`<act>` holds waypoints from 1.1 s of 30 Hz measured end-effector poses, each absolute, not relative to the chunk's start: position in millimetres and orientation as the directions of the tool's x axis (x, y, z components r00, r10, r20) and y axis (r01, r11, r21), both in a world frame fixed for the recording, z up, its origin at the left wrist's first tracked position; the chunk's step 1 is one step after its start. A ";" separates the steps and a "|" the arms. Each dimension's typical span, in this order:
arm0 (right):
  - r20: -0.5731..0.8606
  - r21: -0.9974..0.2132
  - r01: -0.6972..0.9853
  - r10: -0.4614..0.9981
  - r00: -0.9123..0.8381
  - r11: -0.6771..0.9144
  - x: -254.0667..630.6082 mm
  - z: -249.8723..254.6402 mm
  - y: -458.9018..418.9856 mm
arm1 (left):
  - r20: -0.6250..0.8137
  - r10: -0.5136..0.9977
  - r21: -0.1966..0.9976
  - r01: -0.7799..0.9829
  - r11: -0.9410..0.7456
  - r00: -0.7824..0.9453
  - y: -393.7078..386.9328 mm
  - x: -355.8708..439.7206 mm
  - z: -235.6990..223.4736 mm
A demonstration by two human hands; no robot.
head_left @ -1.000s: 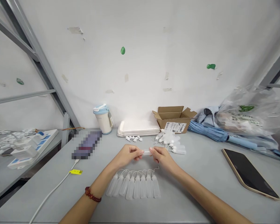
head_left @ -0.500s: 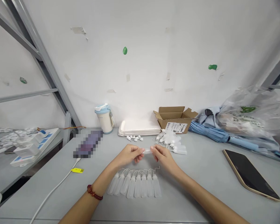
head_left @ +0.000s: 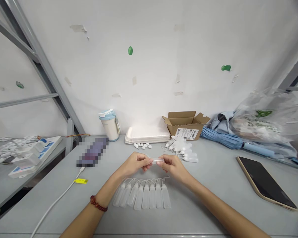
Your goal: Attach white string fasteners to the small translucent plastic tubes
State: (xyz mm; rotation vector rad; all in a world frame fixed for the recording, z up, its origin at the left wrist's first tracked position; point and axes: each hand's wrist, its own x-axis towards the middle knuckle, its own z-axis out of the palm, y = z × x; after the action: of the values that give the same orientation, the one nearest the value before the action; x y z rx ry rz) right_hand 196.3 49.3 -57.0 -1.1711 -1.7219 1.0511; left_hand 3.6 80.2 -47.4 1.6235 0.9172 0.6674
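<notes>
A small translucent squeeze bottle [head_left: 158, 160] lies level between my two hands above the table. My left hand [head_left: 137, 163] pinches its left end with thumb and fingers, covering that end. At the other end my right hand [head_left: 171, 163] holds it, thumb along the near side. Just below the hands, several translucent squeeze bottles [head_left: 146, 197] lie side by side in a row, their thin curved white tubes pointing away from me. Beyond my right hand is a loose pile of similar bottles [head_left: 181, 145]. Several small white caps [head_left: 142, 145] lie behind my left hand.
Along the wall stand a tumbler [head_left: 109, 126], a stack of white padded envelopes [head_left: 147, 135] and an open cardboard box [head_left: 186, 127]. A blue umbrella [head_left: 221, 138] and plastic bag [head_left: 268, 115] lie right, near a phone [head_left: 265, 183]. A charging cable [head_left: 57, 201] crosses the left side.
More of the bottle shows between my hands, and my right thumb and fingers have shifted on its end. The view has tilted slightly; the row of bottles stays put.
</notes>
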 end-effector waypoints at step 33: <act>0.045 -0.819 0.571 0.999 -0.020 0.049 327.3 -26.0 84.9 | 0.388 0.799 0.419 0.685 -0.596 0.459 125.4 -13.1 -93.0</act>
State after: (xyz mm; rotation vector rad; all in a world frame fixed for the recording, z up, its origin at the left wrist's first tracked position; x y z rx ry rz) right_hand 327.3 84.9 -26.0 -1.5968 -1.6679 0.8237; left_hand -13.1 125.4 -93.0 2.5037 1.2919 0.8306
